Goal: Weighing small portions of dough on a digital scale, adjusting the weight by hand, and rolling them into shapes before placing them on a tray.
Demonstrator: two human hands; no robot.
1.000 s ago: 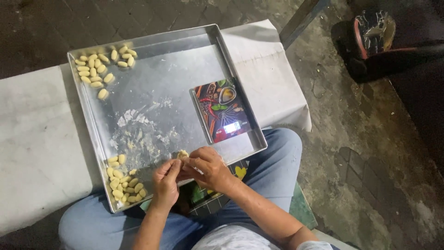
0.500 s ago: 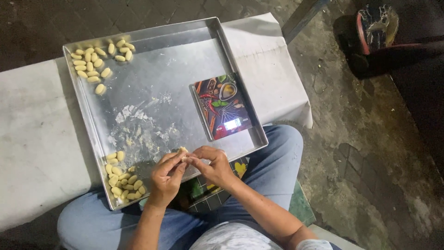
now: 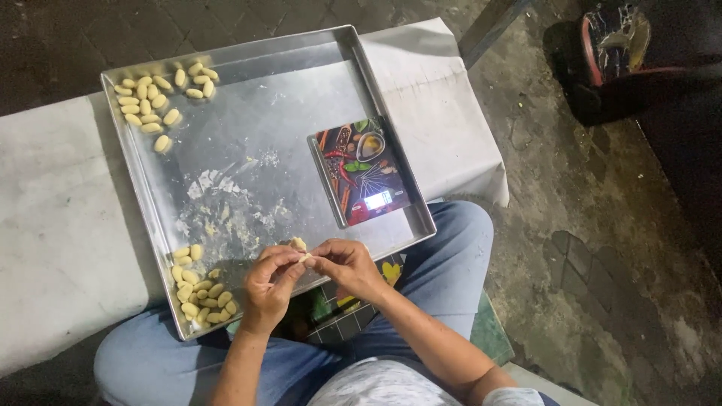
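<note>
While you are sitting at the metal tray (image 3: 248,53), your left hand (image 3: 269,289) and right hand (image 3: 347,269) are both pinching one small dough piece (image 3: 304,259) over its near edge. Shaped pieces (image 3: 199,289) are lying in the tray's near-left corner.

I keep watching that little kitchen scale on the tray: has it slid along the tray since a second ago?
No. The scale sits by the same right rim of the metal tray; only the camera view shifted.
</note>
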